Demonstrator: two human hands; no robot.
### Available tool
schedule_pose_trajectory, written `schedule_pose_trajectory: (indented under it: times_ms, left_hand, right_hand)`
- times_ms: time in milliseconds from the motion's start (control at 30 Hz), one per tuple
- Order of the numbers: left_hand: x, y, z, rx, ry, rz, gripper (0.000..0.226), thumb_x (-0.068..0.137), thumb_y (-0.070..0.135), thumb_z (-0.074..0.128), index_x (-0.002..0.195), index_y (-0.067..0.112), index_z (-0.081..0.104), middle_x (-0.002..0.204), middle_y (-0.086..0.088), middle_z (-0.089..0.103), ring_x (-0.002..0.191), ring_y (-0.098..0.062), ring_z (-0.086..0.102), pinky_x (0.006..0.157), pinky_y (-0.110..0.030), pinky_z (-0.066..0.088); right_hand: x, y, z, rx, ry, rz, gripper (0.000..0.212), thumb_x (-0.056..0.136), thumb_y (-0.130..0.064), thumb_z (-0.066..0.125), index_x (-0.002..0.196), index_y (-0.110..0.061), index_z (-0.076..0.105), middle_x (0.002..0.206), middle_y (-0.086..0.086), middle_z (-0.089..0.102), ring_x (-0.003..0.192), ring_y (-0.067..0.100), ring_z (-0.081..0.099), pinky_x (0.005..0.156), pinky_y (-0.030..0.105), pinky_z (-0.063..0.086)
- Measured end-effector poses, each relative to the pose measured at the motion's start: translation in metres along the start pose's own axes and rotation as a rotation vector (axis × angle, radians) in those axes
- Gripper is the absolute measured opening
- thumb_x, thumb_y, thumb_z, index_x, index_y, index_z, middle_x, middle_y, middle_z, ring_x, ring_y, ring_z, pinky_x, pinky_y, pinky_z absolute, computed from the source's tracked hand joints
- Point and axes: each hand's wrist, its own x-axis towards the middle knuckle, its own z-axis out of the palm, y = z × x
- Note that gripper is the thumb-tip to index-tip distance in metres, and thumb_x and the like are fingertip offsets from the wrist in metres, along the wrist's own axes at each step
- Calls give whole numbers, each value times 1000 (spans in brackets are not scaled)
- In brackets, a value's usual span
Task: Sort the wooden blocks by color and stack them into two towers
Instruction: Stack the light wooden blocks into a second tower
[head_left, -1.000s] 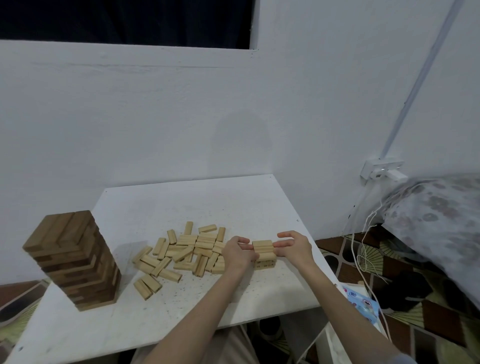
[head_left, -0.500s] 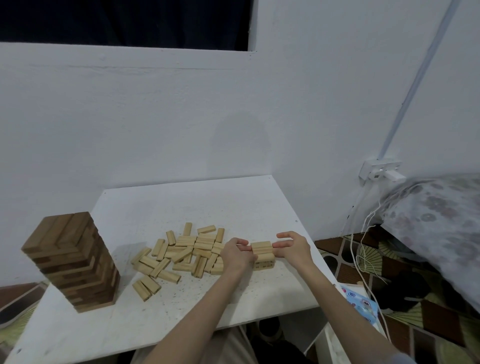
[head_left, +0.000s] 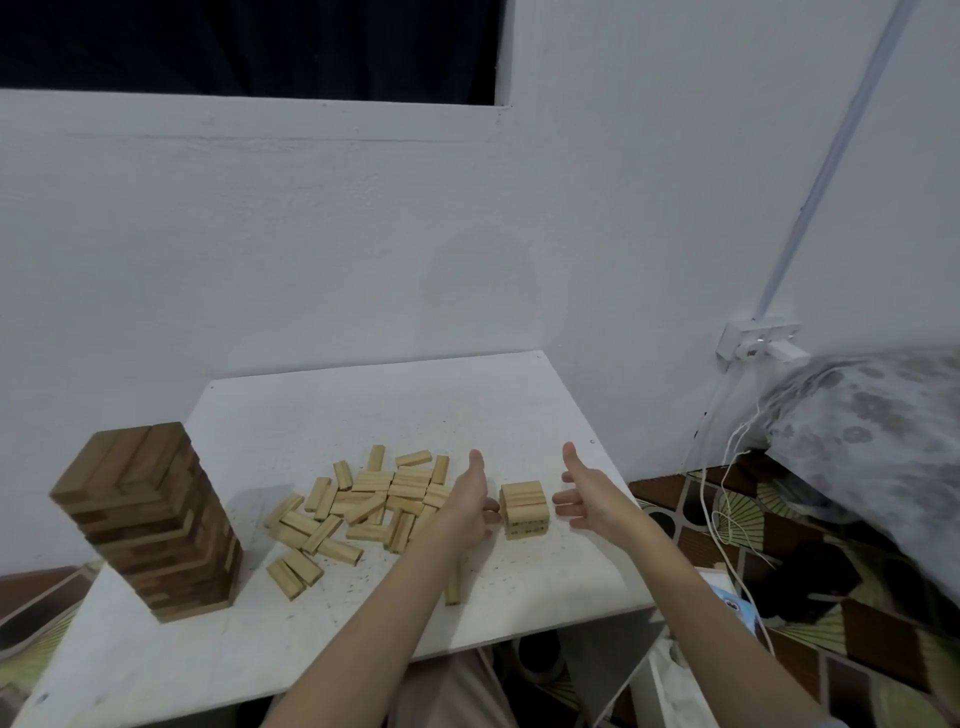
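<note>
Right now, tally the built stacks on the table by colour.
Dark brown: 1, the tall tower
Light wood: 1, the short stack
Total: 2
The loose light blocks overlap too much for a sure count.

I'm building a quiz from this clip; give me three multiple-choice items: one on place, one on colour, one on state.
1. Where does the dark tower stand on the table?
A. left end
B. right end
C. middle

2. What colour is the small stack between the hands?
A. dark brown
B. light wood
C. red

3. How is the right hand?
A. gripping a block
B. open beside the stack
C. flat on the pile

Answers: 1 A, left of the loose blocks. 2 B, pale like them. 3 B, fingers apart from the stack.
</note>
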Motion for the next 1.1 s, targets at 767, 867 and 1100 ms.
schedule_pose_trajectory:
  times_ms: [767,867,1100]
  left_hand:
    - [-12,27,19,-57,-40,-46,79,94,62,7,150,6,2,156,-19,11,144,-30,12,115,-39,14]
    - [-20,28,17,-53,-56,-52,79,95,60,7,149,2,7,154,-17,19,142,-28,21,111,-36,21]
    - [-33,29,18,-31,-54,-69,80,96,60,9,147,-1,10,147,-22,32,134,-31,37,94,-36,33]
  right_hand:
    - [10,-25,17,-35,-96,-18,89,89,-73,11,150,-9,20,100,7,51,113,28,52,102,37,36]
    - [11,-21,16,-31,-87,-8,89,88,-73,11,148,-9,26,95,8,50,102,25,53,100,36,38]
    - [7,-17,15,6,-101,15,86,89,-73,13,146,-10,28,70,1,41,64,14,42,89,32,41]
